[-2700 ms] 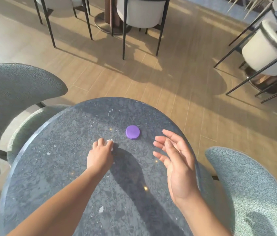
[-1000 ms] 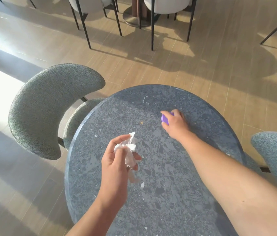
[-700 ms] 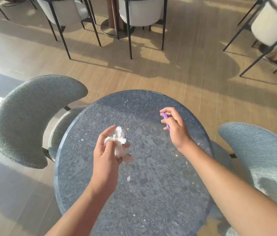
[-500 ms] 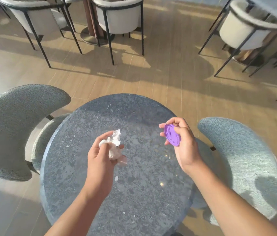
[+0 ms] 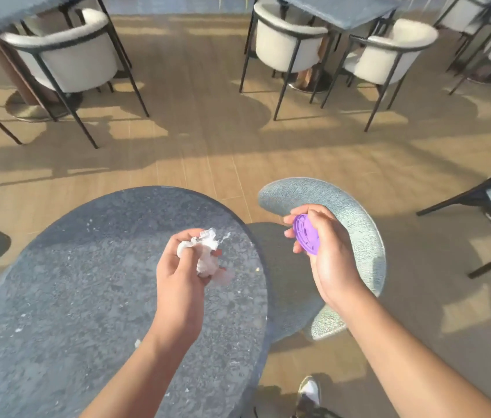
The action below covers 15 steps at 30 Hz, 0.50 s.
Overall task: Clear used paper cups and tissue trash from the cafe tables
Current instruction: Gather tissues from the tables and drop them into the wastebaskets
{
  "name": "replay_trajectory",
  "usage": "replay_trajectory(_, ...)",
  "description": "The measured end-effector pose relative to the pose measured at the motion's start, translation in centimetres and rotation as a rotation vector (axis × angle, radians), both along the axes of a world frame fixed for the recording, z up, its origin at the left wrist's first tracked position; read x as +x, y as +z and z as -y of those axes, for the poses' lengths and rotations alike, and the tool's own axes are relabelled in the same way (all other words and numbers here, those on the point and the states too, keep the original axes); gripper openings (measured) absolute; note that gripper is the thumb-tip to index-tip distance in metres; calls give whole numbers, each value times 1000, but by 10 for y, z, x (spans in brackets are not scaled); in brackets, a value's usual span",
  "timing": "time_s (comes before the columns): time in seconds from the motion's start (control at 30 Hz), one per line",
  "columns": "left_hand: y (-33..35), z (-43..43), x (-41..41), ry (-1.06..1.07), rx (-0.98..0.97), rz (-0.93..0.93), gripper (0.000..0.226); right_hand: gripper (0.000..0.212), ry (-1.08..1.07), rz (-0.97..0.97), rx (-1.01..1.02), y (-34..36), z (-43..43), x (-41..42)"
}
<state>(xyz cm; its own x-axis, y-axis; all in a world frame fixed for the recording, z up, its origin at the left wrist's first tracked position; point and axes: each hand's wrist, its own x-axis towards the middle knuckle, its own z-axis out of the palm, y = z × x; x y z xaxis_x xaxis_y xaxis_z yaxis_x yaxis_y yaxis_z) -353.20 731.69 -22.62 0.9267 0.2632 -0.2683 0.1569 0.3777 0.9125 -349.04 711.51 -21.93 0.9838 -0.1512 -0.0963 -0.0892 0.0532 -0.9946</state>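
Tissue, crumpled into a white wad, sits in the left hand, whose fingers and thumb curl round it above the right part of the desk. A loose tail of it hangs below the fingers. It looks very light and soft. It should squash to nothing under pressure and could tear or shed bits if pulled, so the safest hold is a full wrap round the bulk of the wad, with the hanging tail tucked in.

The right hand grips a purple lid by its rim, ribbed underside facing the camera. The lid looks like thin stiff plastic, light and a little springy, and an edge pinch like this one should suit it.

A few white flecks lie on the desk. I cannot tell if they are tissue scraps or part of the stone pattern.

Some seconds ago the lid lay flat on the desk and the left hand pressed the tissue down beside it. Now both are lifted. Half a second ago the right hand held the lid over the desk's edge. Now it is off the desk, in front of the grey chair, and the view has swung right so the desk lies to the left. The left hand's hold on the tissue looks the same.
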Motion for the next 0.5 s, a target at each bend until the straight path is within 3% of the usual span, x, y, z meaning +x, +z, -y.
replay_trajectory(0.2,14,112,1,-193,-1,7,35,23,-197,49,35,4,106,-32)
replay_trajectory(0.5,25,322,-35,-408,4,9,22,24,-427,58,69,16,305,-107)
